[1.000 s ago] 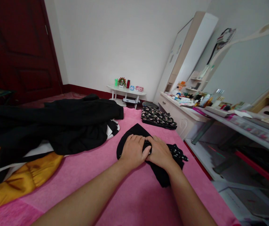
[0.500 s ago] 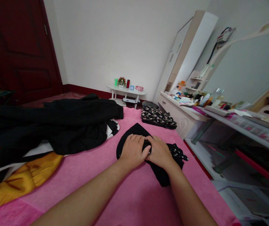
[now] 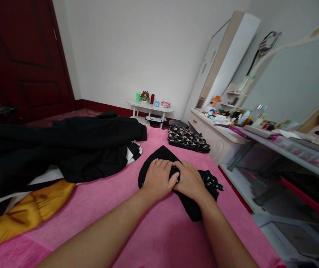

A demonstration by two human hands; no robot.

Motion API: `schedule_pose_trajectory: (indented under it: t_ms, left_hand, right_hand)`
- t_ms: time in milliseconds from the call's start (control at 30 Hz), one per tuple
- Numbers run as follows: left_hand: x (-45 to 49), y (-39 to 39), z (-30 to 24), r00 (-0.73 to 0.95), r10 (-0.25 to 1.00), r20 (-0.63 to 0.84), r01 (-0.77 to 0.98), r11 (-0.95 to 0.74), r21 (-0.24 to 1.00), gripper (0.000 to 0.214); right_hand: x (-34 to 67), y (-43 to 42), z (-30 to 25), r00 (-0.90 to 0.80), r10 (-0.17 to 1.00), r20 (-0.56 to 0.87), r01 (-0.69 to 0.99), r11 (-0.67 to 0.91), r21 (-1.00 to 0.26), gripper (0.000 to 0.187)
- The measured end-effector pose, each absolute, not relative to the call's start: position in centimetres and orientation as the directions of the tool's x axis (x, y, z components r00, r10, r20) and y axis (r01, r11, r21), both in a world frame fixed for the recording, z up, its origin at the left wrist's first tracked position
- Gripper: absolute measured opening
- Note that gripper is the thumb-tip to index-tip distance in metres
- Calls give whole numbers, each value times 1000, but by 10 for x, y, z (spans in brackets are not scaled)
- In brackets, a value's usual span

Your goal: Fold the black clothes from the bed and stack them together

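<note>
Garment of limp black cloth with white-dotted trim lies on pink plush bedspread beneath left hand and right hand, palms down, grip indiscernible; uneven pressure could rumple it or drag the trim askew.

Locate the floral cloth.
In the head view, the floral cloth lies right of centre on the pink cover, beyond the right hand, near the white drawer cabinet.

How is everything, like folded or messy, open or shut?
Black fabric garment with white dots, uneven-edged, partly hidden
Left hand, resting on that
Right hand, resting on that
Black floral fabric, folded
Plain black fabric clothes, heaped
Mustard-yellow shiny cloth, crumpled
Pink fabric cover, spread out
White rectangular drawer, shut
Dark red panelled door, unclear
</note>
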State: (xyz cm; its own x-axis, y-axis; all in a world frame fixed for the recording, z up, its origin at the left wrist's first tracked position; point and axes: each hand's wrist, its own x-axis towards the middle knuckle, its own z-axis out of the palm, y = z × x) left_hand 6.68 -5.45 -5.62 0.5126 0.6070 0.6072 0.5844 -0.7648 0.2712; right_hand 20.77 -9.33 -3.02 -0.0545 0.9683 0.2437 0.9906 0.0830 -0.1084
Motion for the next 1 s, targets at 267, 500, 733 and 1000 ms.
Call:
schedule_pose_trajectory:
  t_ms: [267,500,733,1000]
  left_hand:
    - [67,-54,-58,509,607,610,587,-763,269,37]
    - [67,-55,-57,514,603,610,588,-766,261,37]
    - [67,-55,-56,518,606,603,594,-763,257,37]
    - [67,-55,-56,517,604,607,589,-765,259,37]
  right_hand:
    - [207,-94,-30,-51,966,252,992,79,-100,48]
    - [207,-93,-32,-49,966,254,992,77,-102,48]
    - [207,-94,-31,-51,967,248,992,78,-100,48]
    - [206,-93,-30,-52,966,252,993,78,-94,49]
